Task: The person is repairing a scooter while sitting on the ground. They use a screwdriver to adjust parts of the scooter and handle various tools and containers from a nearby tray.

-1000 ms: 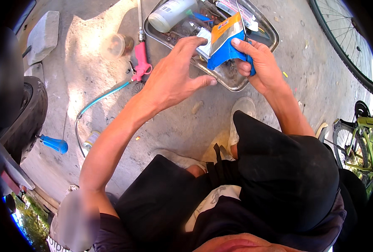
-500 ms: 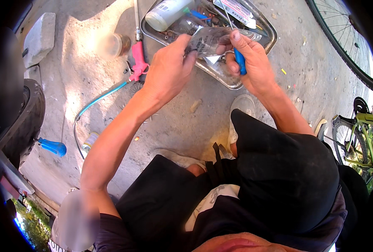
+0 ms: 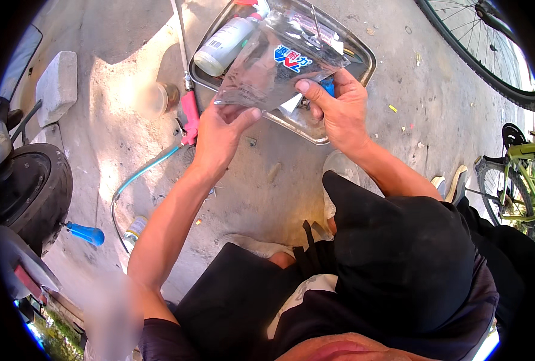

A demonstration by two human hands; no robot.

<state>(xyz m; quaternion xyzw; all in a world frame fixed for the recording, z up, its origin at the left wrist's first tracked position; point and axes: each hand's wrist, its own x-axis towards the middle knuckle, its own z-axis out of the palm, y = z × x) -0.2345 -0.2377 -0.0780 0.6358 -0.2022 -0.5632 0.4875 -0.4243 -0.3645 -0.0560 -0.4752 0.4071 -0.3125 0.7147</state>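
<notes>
Clear plastic packet (image 3: 276, 63) with a red-and-blue printed label, held flat above the metal tray (image 3: 363, 60): left hand (image 3: 219, 129) pinching its lower left corner between thumb and fingers, right hand (image 3: 336, 108) gripping its lower right edge under the thumb, fingers curled closed behind. In the tray, partly behind the packet, a white bottle (image 3: 222, 45) lying on its side. On the concrete ground (image 3: 267, 174) left of the tray, a pink-handled tool (image 3: 189, 117), a pale green hose (image 3: 138, 174) and a blue-handled tool (image 3: 87, 233); at right, bicycle wheel (image 3: 478, 51)
</notes>
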